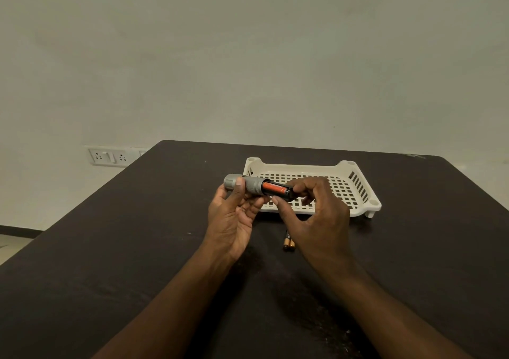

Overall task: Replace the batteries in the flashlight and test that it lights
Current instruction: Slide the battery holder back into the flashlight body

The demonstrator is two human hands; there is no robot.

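Note:
My left hand [234,215] grips a grey flashlight [245,183] by its head end and holds it level above the table. A black battery holder [278,190] with an orange battery [271,187] in it sticks out of the flashlight's right end. My right hand [314,210] pinches that holder's outer end with thumb and fingers. Two loose batteries [288,241] with copper-coloured tops lie side by side on the table below my hands, partly hidden by my right hand.
A cream slotted plastic tray [355,190] stands on the dark table [137,248] just behind my hands. A wall socket panel [110,156] sits low on the wall at the left, beyond the table's far edge.

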